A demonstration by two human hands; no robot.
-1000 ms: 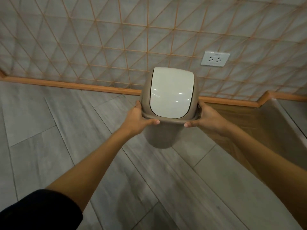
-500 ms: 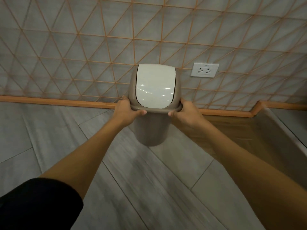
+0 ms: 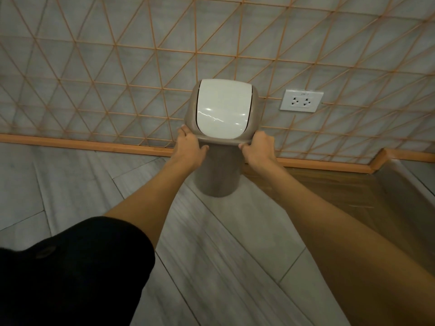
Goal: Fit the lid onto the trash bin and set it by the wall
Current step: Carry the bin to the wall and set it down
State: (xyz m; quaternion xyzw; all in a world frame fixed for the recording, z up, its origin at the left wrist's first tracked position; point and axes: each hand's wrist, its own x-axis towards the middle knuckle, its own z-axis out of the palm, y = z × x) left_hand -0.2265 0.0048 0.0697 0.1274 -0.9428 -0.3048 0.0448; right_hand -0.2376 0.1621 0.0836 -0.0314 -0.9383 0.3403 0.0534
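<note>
A taupe trash bin (image 3: 217, 177) with its lid (image 3: 223, 109) seated on top is held out in front of me, close to the tiled wall (image 3: 117, 67). The lid has a glossy white swing flap in a taupe frame. My left hand (image 3: 188, 144) grips the lid's rim on the left side, and my right hand (image 3: 259, 145) grips the rim on the right. The bin stays upright, its base near the floor by the skirting; I cannot tell whether it touches the floor.
An orange wooden skirting board (image 3: 94, 144) runs along the foot of the wall. A white double socket (image 3: 301, 101) sits on the wall right of the bin. A wooden floor patch (image 3: 329, 189) and a raised ledge (image 3: 412, 180) lie at right. Grey floor tiles (image 3: 58, 184) spread left.
Both hands have carried the bin forward, closer to the wall and the skirting board. The grip on the lid's rim is unchanged.
</note>
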